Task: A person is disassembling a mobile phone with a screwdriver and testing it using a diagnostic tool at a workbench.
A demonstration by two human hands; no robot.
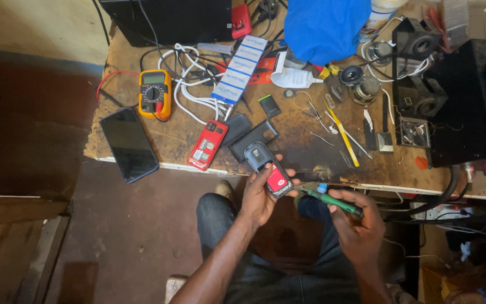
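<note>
My left hand [258,197] grips a small mobile phone [268,167] with its back cover off, a red battery showing in its lower half. The phone is tilted, its top end over the edge of the workbench [158,143]. My right hand [356,225] is closed on a green-handled screwdriver [333,201], whose tip points left toward the phone's lower end. Both hands hover over my lap, just in front of the bench.
On the bench lie a red opened phone [207,144], dark back covers [251,135], a black smartphone [129,143] overhanging the edge, a yellow multimeter [154,93], white cables [189,84], a yellow tool [342,134], small speakers [361,84], a blue cloth [324,25] and black boxes [462,107].
</note>
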